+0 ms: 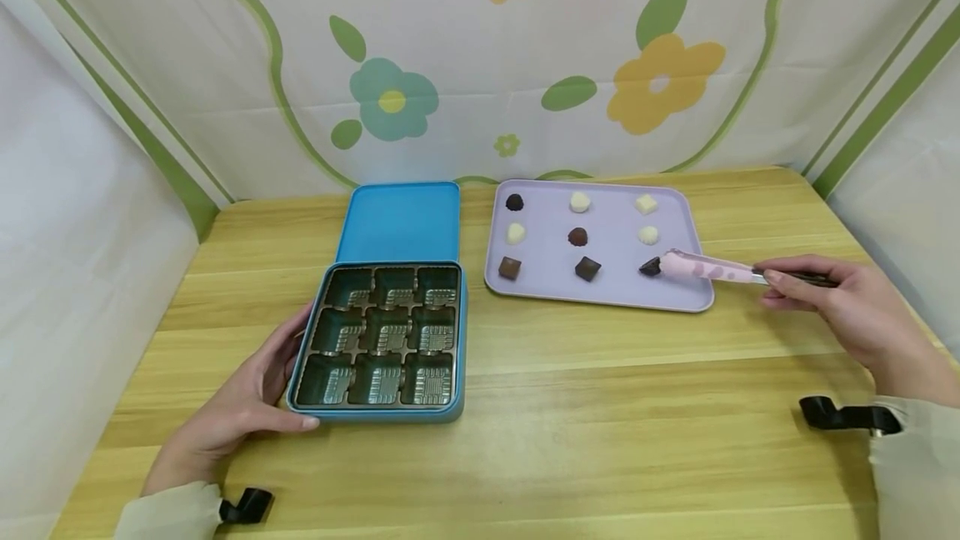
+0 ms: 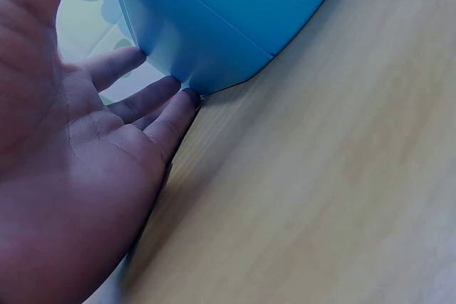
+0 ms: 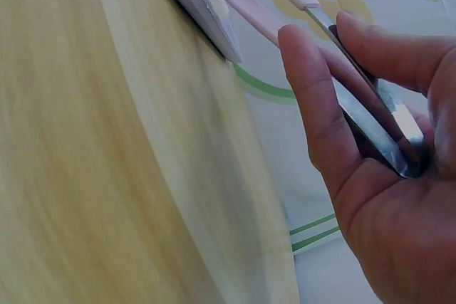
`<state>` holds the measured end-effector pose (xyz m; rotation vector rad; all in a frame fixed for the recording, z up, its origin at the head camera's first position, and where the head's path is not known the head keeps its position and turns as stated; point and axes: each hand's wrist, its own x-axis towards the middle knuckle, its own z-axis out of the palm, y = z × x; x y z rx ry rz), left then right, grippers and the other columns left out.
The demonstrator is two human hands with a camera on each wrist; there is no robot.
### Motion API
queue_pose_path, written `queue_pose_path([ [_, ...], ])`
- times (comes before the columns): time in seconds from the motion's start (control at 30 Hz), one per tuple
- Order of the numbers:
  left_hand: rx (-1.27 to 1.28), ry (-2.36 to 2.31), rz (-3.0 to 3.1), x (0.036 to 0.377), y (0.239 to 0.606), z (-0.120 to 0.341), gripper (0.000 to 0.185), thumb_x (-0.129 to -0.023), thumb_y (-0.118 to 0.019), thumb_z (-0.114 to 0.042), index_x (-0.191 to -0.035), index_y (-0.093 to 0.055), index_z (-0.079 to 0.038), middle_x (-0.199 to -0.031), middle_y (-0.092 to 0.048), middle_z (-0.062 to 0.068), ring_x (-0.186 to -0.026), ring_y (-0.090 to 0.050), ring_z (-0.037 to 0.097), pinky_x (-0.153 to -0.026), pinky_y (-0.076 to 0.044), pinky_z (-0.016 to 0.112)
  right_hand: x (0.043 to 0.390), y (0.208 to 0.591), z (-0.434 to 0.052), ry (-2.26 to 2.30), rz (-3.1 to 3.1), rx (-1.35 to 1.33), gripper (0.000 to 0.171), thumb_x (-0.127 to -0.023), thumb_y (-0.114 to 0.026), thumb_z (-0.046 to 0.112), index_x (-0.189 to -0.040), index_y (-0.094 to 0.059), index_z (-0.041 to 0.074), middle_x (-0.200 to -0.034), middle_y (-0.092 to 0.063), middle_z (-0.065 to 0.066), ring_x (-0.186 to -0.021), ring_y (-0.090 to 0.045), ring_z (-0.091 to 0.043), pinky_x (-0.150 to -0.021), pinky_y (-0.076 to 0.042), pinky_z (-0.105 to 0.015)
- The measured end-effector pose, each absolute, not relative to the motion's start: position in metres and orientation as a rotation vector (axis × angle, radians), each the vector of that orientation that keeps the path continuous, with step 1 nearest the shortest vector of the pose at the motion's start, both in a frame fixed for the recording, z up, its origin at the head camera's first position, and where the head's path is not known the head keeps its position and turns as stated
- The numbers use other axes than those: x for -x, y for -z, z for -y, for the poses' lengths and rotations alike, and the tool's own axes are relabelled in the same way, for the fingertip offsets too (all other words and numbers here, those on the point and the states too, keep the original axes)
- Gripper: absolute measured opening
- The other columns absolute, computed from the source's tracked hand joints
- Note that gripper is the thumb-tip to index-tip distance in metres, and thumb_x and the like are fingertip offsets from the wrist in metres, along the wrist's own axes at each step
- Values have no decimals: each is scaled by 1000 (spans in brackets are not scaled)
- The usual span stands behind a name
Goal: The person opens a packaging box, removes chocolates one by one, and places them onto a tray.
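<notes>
My left hand (image 1: 240,411) holds the front left corner of a blue tin box (image 1: 390,415), thumb along the front and fingers against the left side. Its fingertips (image 2: 167,89) touch the wall low down in the left wrist view. A brown plastic insert (image 1: 387,340) with several bare square compartments fills the box. With my right hand (image 1: 855,311) I grip metal tongs (image 1: 708,267) with pink paw-shaped tips, thumb on one arm, fingers on the other. The tips are right at a dark chocolate (image 1: 649,267) at the front right of the lilac tray (image 1: 600,298).
Several other chocolates stand in rows on the tray, such as a white one (image 1: 580,202) and a dark square one (image 1: 588,269). The blue lid (image 1: 401,223) lies behind the box. A flowered cloth (image 1: 465,40) closes off the back of the wooden table (image 1: 570,440).
</notes>
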<state>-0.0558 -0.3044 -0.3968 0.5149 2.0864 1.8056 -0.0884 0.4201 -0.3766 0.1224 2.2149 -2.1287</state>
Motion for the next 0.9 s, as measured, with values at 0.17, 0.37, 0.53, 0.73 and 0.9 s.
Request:
queue_pose_path([
  [0.17,-512,-1807,-2086,55,396,304,135,-68,-85,22,-175,-13,-18,-176,-25,5,-150,-41,-1,-114,-37,9,88,369,-413,1820,-2499,-178,24,-102,-72,7,-124,-81,11,-104,-82,15,-84,-81,-9,-77,-63,-22],
  [0.37,-505,-1809,-2079,55,396,304,135,-68,-85,21,-175,-12,-19,-176,-24,5,-150,-41,-2,-114,-37,9,88,365,-404,1621,-2662,-189,29,-103,-74,15,-131,-77,10,-103,-80,21,-84,-81,-7,-78,-62,-19],
  [0.53,-540,-1813,-2072,55,397,305,135,-69,-84,23,-175,-11,-18,-177,-23,4,-151,-39,-3,-114,-37,9,88,361,-398,1544,-2689,-255,37,-103,-74,28,-136,-75,11,-104,-77,27,-86,-80,-5,-79,-58,-13],
  [0.73,-543,-1807,-2076,55,397,305,135,-69,-84,22,-175,-11,-18,-176,-24,3,-150,-40,-2,-113,-39,10,89,362,-403,1615,-2638,-250,31,-104,-73,23,-132,-77,11,-105,-79,24,-85,-81,-8,-80,-59,-15],
  [0.9,-544,-1807,-2079,55,397,305,135,-68,-84,22,-175,-11,-18,-177,-24,3,-151,-40,-2,-114,-37,9,89,368,-414,1939,-2416,-177,21,-104,-70,8,-121,-82,12,-107,-82,13,-84,-82,-12,-79,-62,-21],
])
